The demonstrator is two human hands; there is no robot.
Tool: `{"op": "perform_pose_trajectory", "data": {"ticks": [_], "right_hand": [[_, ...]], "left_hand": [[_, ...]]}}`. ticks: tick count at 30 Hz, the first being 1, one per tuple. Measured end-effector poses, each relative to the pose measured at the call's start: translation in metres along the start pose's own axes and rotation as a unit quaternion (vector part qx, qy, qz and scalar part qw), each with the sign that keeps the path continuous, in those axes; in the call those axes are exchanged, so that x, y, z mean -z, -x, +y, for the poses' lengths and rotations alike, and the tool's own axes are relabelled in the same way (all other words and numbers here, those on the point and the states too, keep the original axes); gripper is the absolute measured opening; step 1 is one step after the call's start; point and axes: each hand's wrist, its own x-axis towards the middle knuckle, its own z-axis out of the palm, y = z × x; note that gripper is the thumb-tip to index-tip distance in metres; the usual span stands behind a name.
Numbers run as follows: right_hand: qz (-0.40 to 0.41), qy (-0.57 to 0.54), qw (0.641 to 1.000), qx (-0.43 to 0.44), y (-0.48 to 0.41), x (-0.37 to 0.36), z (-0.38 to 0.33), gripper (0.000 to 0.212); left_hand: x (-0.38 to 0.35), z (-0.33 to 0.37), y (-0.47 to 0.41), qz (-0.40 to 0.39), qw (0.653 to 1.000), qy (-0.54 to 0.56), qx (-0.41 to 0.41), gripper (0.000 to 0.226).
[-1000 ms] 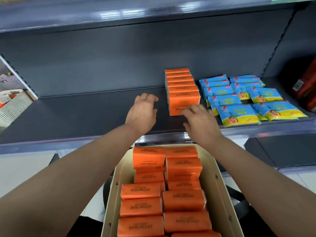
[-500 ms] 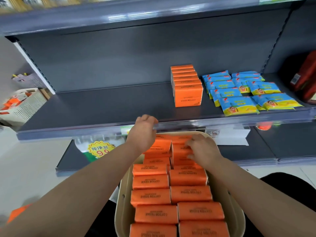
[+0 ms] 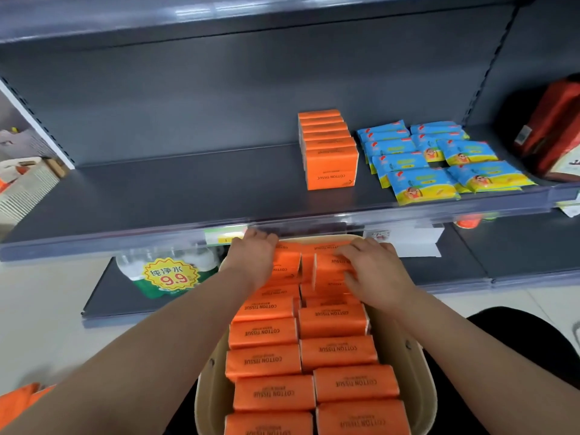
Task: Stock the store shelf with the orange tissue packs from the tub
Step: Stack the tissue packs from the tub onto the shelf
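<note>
— Grey store shelf [image 3: 188, 189] ahead, mostly bare: one stocked row [image 3: 329, 152] of orange stands just left of the blue packets [image 3: 417, 164]. Where's the rest?

— The orange tissue packs [image 3: 263, 332] lie in two columns in the beige tub [image 3: 408, 346], below the shelf's front edge. The left grip [image 3: 251, 259] curls round those at the tub's far left corner. The right grip [image 3: 373, 274] is bent over the far right ones, thumb on the near face. A couple stand tipped on end between the hands.

— What worries you?

— Taking several at once, I'd judge. The wrappers look slick; squeezed only from the ends, a middle pack could slip out and drop into the tub or onto the floor.

— And the lift?

— The tub's far rim sits just under the shelf's clear front rail [image 3: 314, 224]. Rising straight up could knock knuckles or packs against it. A careless set-down might also topple the stocked row onto the blue packets.
</note>
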Motion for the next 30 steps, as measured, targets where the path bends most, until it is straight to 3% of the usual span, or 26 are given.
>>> {"op": "perform_pose_trajectory", "data": {"ticks": [6,13,24,30], "right_hand": [[0.003,-0.012,1.0,-0.005,0.001,0.002,0.007,0.042],[0.023,0.002,1.0,-0.016,0.0,0.014,0.01,0.042],[0.093,-0.015,0.994,-0.058,0.01,0.057,0.023,0.044],[0.094,-0.021,0.991,-0.09,0.009,0.052,0.051,0.052]], "left_hand": [[-0.002,0.011,-0.005,-0.001,0.997,-0.072,0.006,0.034],[0.015,0.007,0.001,-0.026,0.999,-0.027,0.04,0.033],[0.096,0.02,-0.018,0.121,0.985,0.116,0.029,0.037],[0.109,0.039,-0.047,0.145,0.98,0.138,0.015,0.038]]}}
